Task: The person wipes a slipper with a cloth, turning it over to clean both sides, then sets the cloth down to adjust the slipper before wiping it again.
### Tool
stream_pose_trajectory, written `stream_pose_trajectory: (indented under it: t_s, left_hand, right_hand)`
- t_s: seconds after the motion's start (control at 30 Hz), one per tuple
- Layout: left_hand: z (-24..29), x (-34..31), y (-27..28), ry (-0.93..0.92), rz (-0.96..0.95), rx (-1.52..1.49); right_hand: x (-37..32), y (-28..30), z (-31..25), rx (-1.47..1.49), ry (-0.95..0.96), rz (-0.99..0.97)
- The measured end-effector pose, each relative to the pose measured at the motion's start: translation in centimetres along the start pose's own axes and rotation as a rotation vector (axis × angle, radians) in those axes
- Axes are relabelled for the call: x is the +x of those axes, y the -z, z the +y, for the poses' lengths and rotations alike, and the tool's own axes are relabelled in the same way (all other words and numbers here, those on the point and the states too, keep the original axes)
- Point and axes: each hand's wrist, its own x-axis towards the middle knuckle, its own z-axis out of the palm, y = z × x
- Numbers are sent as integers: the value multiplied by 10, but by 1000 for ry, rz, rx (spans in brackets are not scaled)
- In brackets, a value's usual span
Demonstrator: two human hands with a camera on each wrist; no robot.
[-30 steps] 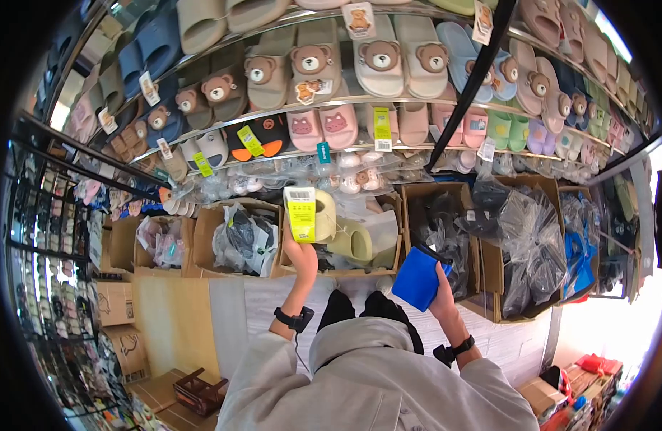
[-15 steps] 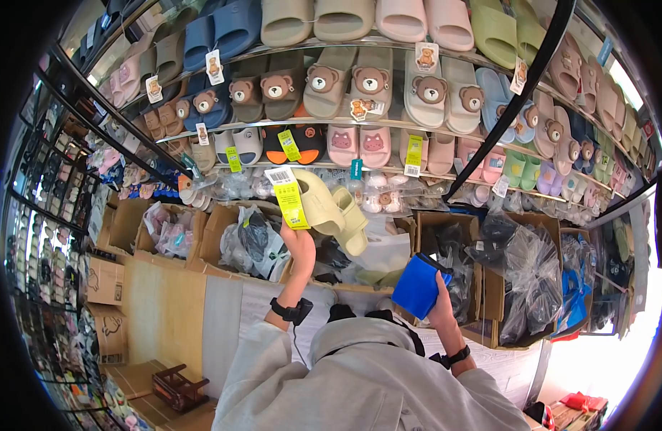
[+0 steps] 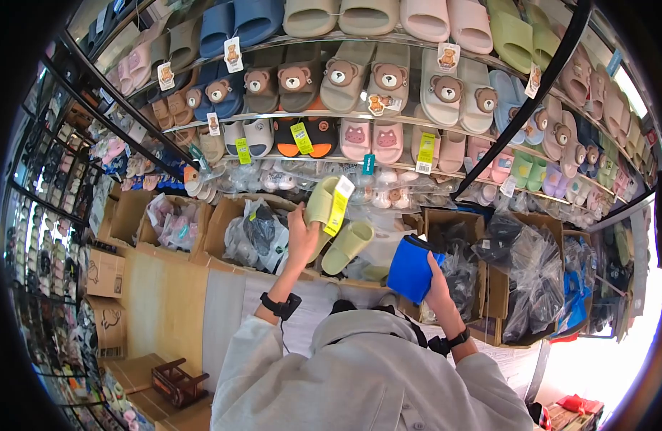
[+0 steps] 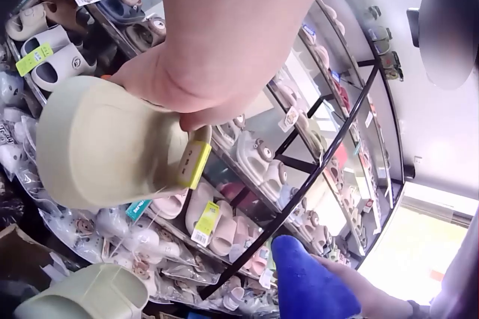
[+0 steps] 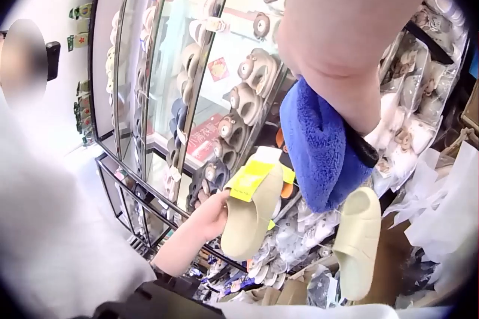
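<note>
**Pale-green slide [image 3: 319, 205] in one hand, blue plush cloth [image 3: 411, 269] in the other**

At the person's [image 3: 374, 373] eleven o'clock, the left hand [image 3: 300, 238] grips the slide beside its yellow tag [image 3: 337, 208]; the matching slide [image 3: 349, 248] sits at its five. The right hand [image 3: 437, 289] clutches the cloth at one o'clock. Bear-faced slides [image 3: 343, 73] are racked at twelve.
</note>
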Motion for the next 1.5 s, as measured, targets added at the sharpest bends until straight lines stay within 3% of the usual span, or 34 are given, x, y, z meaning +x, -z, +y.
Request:
stream_pose_trajectory:
  t_s: [0.13, 0.23, 0.47, 0.57, 0.67, 0.83, 1.03, 1.13, 1.33, 1.43, 1.5]
  left_hand:
    - [33, -18, 15, -35, -61, 76]
    - [34, -31, 9, -136, -50, 182]
    - [60, -46, 3, -238, -97, 219]
    - [68, -51, 0, -239, -128, 215]
    - [67, -52, 0, -284, -203, 210]
    - [61, -62, -5, -263, -231, 209]
    - [56, -62, -4, -373, -383, 250]
    - [68, -59, 5, -342, -437, 234]
    - [78, -52, 27, -349, -330, 159]
    - [80, -49, 42, -259, -322, 99]
    - [72, -45, 46, -206, -369, -113]
  right_hand:
    - [19, -15, -2, -127, -77, -39]
    - [27, -36, -10, -148, -109, -178]
    - [37, -102, -23, -202, -23, -201]
    - [64, -104, -21, -292, -11, -227]
    - [81, -98, -15, -378, -5, -94]
    - [75, -101, -13, -442, 23, -115]
    - [77, -94, -13, -413, -168, -198]
    - [74, -88, -13, -371, -179, -192]
    - [61, -86, -34, -289, -160, -175]
    - [47, -89, -53, -235, -136, -177]
    - [47, -84, -62, -213, -144, -186]
